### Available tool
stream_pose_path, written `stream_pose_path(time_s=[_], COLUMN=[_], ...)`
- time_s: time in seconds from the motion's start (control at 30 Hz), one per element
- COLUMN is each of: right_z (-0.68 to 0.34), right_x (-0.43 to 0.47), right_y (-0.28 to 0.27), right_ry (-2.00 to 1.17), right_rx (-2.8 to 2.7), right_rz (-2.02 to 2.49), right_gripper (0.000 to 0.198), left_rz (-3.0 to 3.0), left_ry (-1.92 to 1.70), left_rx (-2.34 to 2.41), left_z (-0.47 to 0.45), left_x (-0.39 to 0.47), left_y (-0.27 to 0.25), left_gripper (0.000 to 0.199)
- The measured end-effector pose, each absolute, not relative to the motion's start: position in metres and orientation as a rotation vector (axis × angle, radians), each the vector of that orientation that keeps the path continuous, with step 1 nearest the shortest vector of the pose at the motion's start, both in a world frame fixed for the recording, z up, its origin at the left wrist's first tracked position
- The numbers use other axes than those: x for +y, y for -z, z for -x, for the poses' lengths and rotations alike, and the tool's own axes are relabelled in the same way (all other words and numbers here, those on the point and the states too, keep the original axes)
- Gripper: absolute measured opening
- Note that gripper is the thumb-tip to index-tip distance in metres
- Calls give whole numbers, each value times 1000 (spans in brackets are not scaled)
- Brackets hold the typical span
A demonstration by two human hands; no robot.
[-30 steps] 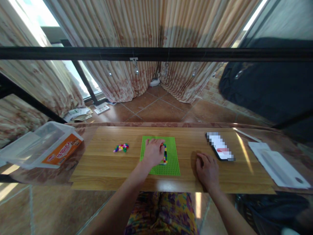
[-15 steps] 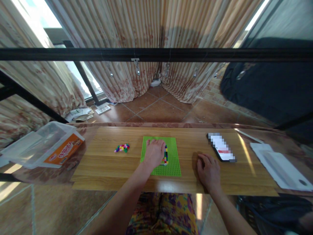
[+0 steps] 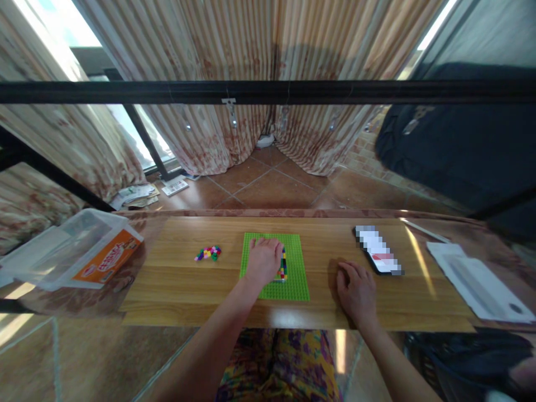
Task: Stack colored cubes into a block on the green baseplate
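Note:
A green studded baseplate (image 3: 295, 287) lies near the middle of the wooden table. My left hand (image 3: 264, 259) is over it, fingers curled and pointing down; whatever they pinch is hidden beneath the hand. Beside that hand, a row of small multicoloured toy bricks (image 3: 284, 268) runs along the plate, partly covered by my fingers. My right hand (image 3: 355, 293) rests on the tabletop right of the plate, loosely closed, with nothing visible in it. To the left lies a small pile of loose coloured bricks (image 3: 208, 253).
A phone (image 3: 379, 251) with a lit, blurred screen lies on the wooden table (image 3: 180, 290), beyond my right hand. A clear plastic box (image 3: 100, 245) with an orange label stands at the left. At the right is a white flat tray (image 3: 477, 282). A black bar (image 3: 259, 92) crosses ahead.
The view has shifted very slightly. Both hands hold nearly the same places, the left over the baseplate and the right on the table.

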State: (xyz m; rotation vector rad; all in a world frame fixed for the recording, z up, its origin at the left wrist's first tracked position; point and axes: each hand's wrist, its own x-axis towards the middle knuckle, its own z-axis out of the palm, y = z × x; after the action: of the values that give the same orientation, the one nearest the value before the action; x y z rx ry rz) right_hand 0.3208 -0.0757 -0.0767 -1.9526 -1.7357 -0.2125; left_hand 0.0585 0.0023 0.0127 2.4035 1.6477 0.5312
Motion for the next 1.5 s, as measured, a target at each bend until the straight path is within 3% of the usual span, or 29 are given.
stream_pose_path(time_s=[1.1,1.3,1.5], right_z=[-320,-321,-322], right_x=[-76,-75,-75], right_y=[76,78,78], right_ry=[196,210,211], right_rx=[-1721,-1733,-1736], right_rz=[1960,1943,1931], right_gripper=[26,26,27], left_rz=[-2282,-2248,-2114], left_ry=[-640,-1016,-1214], left_rx=[1600,1502,1583], left_z=[-60,-53,-22], left_x=[12,5,-21], left_y=[-5,-7,-2], left_gripper=[38,21,32])
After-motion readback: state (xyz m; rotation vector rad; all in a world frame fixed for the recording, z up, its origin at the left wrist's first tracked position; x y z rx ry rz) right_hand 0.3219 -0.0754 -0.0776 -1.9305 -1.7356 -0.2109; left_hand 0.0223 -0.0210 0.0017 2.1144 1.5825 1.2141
